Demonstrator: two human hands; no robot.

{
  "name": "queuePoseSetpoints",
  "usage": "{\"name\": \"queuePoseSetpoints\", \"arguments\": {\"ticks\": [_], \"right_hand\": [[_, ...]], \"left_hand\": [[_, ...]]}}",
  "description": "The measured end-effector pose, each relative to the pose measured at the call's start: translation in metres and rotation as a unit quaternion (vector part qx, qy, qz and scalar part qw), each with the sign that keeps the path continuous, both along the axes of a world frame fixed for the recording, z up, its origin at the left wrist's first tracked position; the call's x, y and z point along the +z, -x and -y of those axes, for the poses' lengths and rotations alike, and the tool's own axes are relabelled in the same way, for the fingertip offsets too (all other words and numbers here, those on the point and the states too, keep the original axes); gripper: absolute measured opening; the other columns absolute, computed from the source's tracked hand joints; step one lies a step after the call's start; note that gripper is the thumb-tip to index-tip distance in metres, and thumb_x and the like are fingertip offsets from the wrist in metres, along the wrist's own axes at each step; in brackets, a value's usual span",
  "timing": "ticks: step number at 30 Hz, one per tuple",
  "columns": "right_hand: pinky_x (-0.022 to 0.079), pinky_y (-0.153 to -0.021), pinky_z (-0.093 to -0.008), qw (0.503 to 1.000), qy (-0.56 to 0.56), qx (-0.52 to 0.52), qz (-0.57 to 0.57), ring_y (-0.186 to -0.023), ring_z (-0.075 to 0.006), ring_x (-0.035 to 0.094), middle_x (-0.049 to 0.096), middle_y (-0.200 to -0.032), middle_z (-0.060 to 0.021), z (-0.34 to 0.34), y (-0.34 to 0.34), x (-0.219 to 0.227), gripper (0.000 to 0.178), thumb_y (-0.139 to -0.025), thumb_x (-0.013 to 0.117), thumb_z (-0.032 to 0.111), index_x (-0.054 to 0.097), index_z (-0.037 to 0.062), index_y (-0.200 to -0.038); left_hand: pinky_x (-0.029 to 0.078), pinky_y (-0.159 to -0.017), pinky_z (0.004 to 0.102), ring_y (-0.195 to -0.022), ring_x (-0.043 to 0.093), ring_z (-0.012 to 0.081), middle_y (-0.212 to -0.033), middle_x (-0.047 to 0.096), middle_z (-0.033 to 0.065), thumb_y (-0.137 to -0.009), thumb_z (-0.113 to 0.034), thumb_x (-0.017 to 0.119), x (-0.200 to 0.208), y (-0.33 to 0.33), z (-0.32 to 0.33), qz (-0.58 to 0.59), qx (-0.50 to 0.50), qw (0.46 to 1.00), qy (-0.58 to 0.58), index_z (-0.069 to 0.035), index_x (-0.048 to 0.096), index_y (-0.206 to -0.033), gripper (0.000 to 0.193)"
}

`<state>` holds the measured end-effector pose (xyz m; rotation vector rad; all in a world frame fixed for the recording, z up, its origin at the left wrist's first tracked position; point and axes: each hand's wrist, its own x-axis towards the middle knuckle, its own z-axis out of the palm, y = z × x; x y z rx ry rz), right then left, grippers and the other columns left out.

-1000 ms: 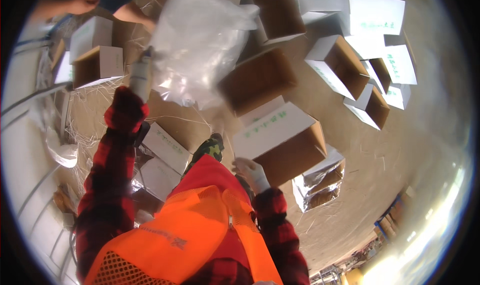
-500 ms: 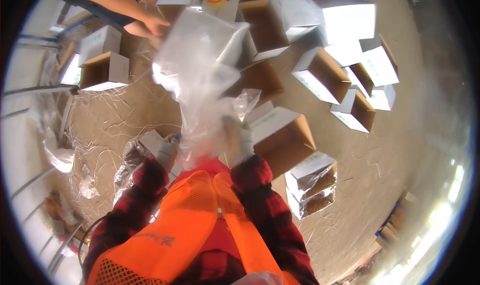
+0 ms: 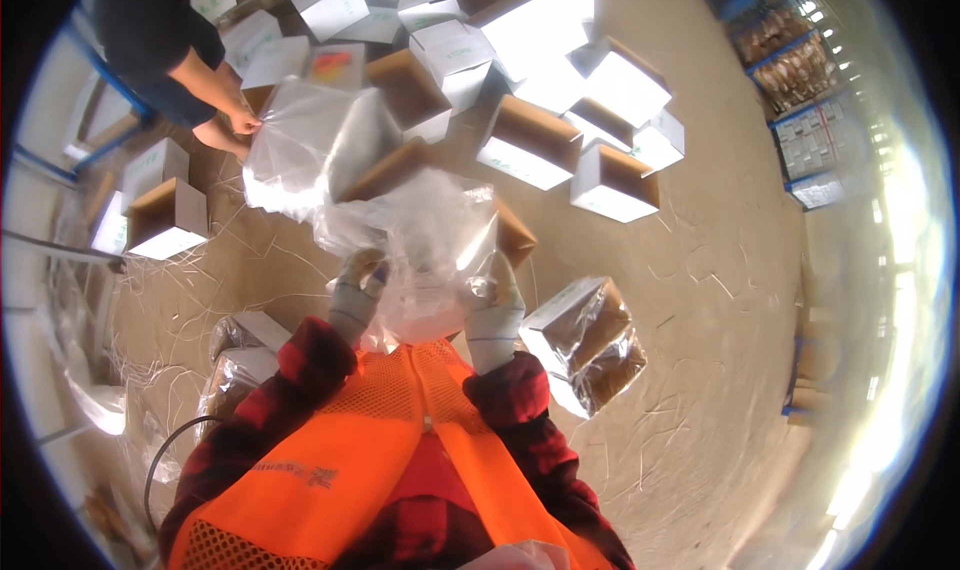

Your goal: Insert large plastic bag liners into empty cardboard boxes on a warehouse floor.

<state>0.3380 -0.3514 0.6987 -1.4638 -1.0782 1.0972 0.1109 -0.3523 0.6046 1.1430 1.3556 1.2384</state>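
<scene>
In front of my chest hangs a large clear plastic bag (image 3: 420, 220), crumpled near me and spread out farther off. My left hand (image 3: 357, 295), in a pale glove, has its fingers closed on the bag's near left side. My right hand (image 3: 493, 315), gloved too, pinches its near right side. At the far left, another person's hand (image 3: 245, 122) grips the far end of the plastic. An open cardboard box (image 3: 515, 233) shows partly behind the bag. Just right of my right hand stands a white box (image 3: 585, 340) with a shiny film lining.
Film-lined boxes (image 3: 240, 365) stand by my left forearm. Several open white cartons (image 3: 530, 145) crowd the floor ahead, and more cartons (image 3: 165, 205) stand at the left. Loose straw-like strands lie on the brown floor (image 3: 700, 300). Racks with stacked goods (image 3: 805, 135) line the far right.
My view has tilted up and shifted right. The plastic has spread wider between my hands, and its far end stretches toward the other person. The open box near my right hand is now mostly covered.
</scene>
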Motion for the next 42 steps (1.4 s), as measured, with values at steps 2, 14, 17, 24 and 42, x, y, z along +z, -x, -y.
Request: {"name": "queuePoseSetpoints", "arguments": {"ticks": [2, 14, 17, 24, 42], "right_hand": [[0.057, -0.092, -0.0332, 0.994, -0.042, 0.022, 0.100, -0.106, -0.0174, 0.068, 0.072, -0.127, -0.0117, 0.030, -0.021, 0.007, 0.069, -0.090, 0.058, -0.012, 0.047, -0.0002, -0.157], [0.057, -0.089, -0.0329, 0.995, -0.025, 0.082, -0.055, -0.105, -0.0212, 0.068, 0.070, -0.117, -0.0150, 0.025, 0.008, 0.068, 0.055, -0.097, 0.075, 0.009, 0.053, -0.0037, -0.146], [0.059, -0.082, -0.0333, 0.982, 0.028, 0.038, -0.181, -0.098, -0.0185, 0.070, 0.073, -0.114, -0.0114, -0.007, 0.019, 0.043, 0.027, -0.102, 0.068, 0.008, 0.068, -0.0032, -0.127], [0.059, -0.079, -0.0332, 0.988, 0.001, -0.147, -0.045, -0.091, -0.0176, 0.070, 0.074, -0.106, -0.0060, -0.049, 0.020, 0.020, 0.027, -0.109, 0.062, 0.023, 0.070, 0.0027, -0.124], [0.056, -0.082, -0.0295, 0.864, -0.027, -0.493, -0.095, -0.090, -0.0135, 0.066, 0.072, -0.103, -0.0002, 0.096, -0.294, -0.059, 0.023, -0.106, 0.060, 0.022, 0.071, 0.0076, -0.120]], "left_hand": [[0.054, -0.083, 0.0299, -0.087, 0.066, 0.0137, -0.096, 0.073, 0.0052, -0.106, -0.028, 0.070, 0.085, -0.043, 0.008, 0.036, -0.105, 0.991, -0.069, 0.000, 0.065, -0.129, 0.037], [0.056, -0.095, 0.0358, -0.110, 0.070, 0.0234, -0.119, 0.073, 0.0109, -0.094, -0.017, 0.070, 0.189, -0.051, -0.012, 0.010, -0.287, 0.956, -0.059, -0.005, 0.069, -0.129, 0.037], [0.058, -0.093, 0.0367, -0.104, 0.072, 0.0231, -0.112, 0.076, 0.0062, -0.100, -0.023, 0.068, 0.167, -0.019, -0.050, -0.300, -0.339, 0.855, -0.252, -0.004, 0.070, -0.128, 0.034], [0.058, -0.089, 0.0294, -0.098, 0.073, 0.0155, -0.106, 0.079, 0.0058, -0.089, -0.005, 0.080, 0.013, 0.085, -0.161, 0.054, -0.301, 0.952, 0.020, 0.001, 0.079, -0.107, 0.019], [0.057, -0.095, 0.0303, -0.105, 0.073, 0.0197, -0.115, 0.078, 0.0091, -0.100, -0.007, 0.060, -0.125, 0.270, -0.500, -0.453, 0.145, 0.851, -0.222, -0.013, 0.078, -0.121, 0.028]]}}
